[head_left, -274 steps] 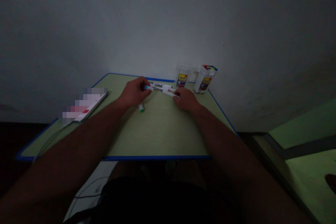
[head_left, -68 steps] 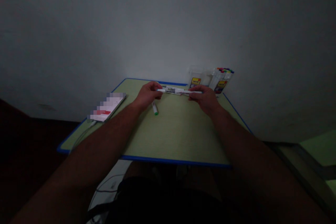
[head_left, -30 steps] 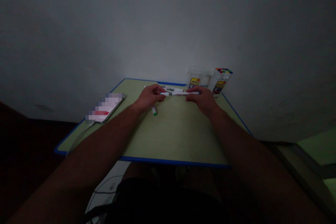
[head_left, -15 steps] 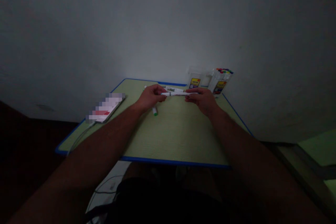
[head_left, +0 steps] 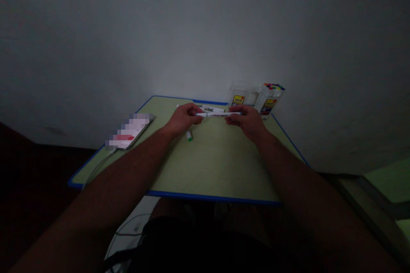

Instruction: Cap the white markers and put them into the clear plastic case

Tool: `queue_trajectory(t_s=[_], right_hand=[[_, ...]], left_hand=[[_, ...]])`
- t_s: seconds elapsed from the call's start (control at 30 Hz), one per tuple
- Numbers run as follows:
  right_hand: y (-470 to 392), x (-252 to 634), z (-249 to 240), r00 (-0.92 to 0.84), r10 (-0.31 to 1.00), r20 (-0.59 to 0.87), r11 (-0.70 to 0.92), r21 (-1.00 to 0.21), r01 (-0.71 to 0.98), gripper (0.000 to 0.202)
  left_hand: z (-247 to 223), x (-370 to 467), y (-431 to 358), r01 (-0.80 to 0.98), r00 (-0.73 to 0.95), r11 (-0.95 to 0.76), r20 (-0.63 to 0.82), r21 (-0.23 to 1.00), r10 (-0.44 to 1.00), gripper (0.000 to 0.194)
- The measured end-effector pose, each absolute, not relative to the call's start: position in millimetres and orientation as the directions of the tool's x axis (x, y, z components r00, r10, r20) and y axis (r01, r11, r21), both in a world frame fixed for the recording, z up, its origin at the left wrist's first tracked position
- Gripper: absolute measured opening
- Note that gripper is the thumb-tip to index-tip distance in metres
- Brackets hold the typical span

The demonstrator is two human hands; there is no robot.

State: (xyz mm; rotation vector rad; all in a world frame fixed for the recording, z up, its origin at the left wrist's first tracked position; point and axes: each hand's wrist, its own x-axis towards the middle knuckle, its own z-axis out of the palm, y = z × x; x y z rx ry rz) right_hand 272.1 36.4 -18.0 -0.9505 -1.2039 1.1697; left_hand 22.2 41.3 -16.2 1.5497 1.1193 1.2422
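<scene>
A white marker lies level between my two hands, above the far half of the small table. My left hand pinches its left end between thumb and fingers. Its right end is gripped by my right hand. Printed lettering shows along the barrel, too small to read. Under my left hand lies another white marker with a green end, its middle hidden by the hand. Just behind the held marker is a flat white item with a dark patch, partly covered.
At the back right stand a clear case with a yellow label and a second clear case full of colourful-tipped markers. A phone with a cable lies at the left. The wall rises behind the table.
The marker has rolled slightly between my fingers, so more of its printing faces me. My right fingers have shifted a little along it. Everything else stays put.
</scene>
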Motion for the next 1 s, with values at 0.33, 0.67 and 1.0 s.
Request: queue_trajectory(t_s=[0.33, 0.67, 1.0], right_hand=[[37.5, 273.7, -19.4, -0.018, 0.977, 0.212, 0.208, -0.969, -0.132, 0.04], [39.1, 275.3, -21.7, 0.002, 0.979, 0.203, 0.201, -0.973, -0.116, 0.038], [42.2, 275.3, -23.7, -0.006, 0.979, 0.202, 0.199, -0.97, -0.14, 0.042]], left_hand=[[-18.7, 21.1, 43.3, 0.112, 0.123, -0.254, 0.24, 0.961, 0.963, 0.022], [-20.2, 21.9, 43.9, 0.145, 0.148, -0.264, 0.243, 0.954, 0.959, 0.016], [-18.5, 21.9, 42.0, 0.157, 0.157, -0.303, 0.279, 0.94, 0.947, 0.018]])
